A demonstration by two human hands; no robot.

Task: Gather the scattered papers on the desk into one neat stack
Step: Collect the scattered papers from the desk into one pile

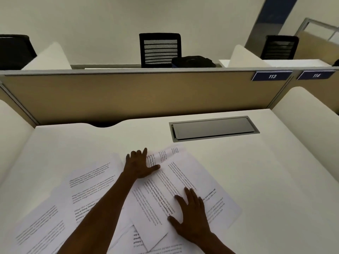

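Both hands lie flat with fingers spread, gripping nothing: the left hand (140, 165) and right hand (190, 217) press on overlapping printed papers (91, 191) fanned along the white tabletop's (266, 171) near edge; a grey cable hatch (213, 128) sits by the far edge

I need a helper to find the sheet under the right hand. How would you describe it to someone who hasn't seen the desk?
Start at the grey cable hatch set into the white desk; the papers lie nearer the person. The sheet is the tilted top one, with the right hand flat on it and bold lines running down its middle.
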